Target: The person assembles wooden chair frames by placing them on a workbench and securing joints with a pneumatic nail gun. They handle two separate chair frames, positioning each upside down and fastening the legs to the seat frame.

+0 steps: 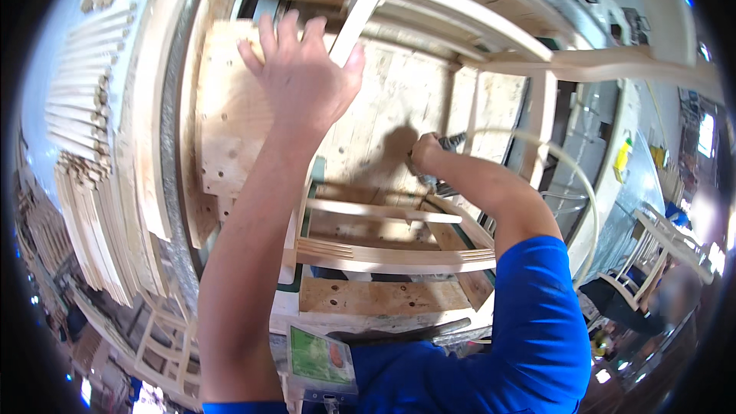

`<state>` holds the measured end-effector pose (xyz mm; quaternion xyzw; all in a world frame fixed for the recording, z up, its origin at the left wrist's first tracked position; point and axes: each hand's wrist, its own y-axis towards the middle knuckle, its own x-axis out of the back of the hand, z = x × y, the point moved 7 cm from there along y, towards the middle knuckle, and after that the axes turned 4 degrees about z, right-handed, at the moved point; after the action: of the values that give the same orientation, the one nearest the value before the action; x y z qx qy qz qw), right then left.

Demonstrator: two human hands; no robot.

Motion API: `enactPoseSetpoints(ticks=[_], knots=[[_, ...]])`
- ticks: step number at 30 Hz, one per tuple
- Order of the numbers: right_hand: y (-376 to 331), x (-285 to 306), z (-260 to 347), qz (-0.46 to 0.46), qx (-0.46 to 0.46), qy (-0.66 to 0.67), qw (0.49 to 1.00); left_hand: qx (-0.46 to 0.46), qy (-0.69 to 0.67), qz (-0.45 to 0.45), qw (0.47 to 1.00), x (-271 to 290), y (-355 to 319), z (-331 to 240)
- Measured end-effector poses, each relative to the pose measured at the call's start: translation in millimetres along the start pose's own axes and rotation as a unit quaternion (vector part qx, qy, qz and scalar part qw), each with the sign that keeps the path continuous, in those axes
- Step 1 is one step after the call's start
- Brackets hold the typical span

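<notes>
a pale wooden frame (468, 14) is set in front of the person, over a plywood work surface (368, 96); its upper end is cut short by the dark rim of the fisheye view, so its full shape cannot be made out. the left hand (300, 77) is spread wide, with the fingers splayed and the back of the hand turned up, beside an upright post (366, 9). part of the post is covered by the hand and forearm; whether the palm is pressed against the wood cannot be told.

a dark tool (454, 140) is gripped in the right hand (426, 155), the fingers being curled closed around it. most of the tool is hidden by the hand, and its working end is lost in shadow. a pale hose (573, 169) is bent in an arc to the right; where it is joined is hard to make out.

nearer the body, a curved rail (399, 257) and a thin slat (383, 211) are laid crosswise. at the left, wooden strips (86, 100) are piled up, with their far ends blurred. the left sleeve is cut off by the lower edge. at the right, a chair frame (652, 254) is smeared and bent by the lens.
</notes>
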<state>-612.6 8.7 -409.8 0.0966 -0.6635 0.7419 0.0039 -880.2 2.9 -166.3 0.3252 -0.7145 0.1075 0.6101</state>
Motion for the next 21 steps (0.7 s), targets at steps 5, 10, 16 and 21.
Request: enactPoseSetpoints(ticks=[5,10,16,21], knots=[[-123.1,7.9,-8.4,-0.158,-0.127,0.025,0.979,0.035,-0.002,0.053,0.998,9.6,3.8,-9.1],[-329.9,12.8,4.1,-0.412,-0.231,0.159,0.867,0.050,-0.014,0.051,0.997,27.3,-11.0,-6.6],[-551.4,-125.5,28.6,-0.595,-0.352,0.324,0.646,0.062,0.023,0.162,0.985,51.3,-81.0,-3.4],[-565.9,-326.5,17.1,-0.500,-0.525,0.435,0.533,0.078,0.061,0.190,0.977,71.3,-111.8,-2.2]])
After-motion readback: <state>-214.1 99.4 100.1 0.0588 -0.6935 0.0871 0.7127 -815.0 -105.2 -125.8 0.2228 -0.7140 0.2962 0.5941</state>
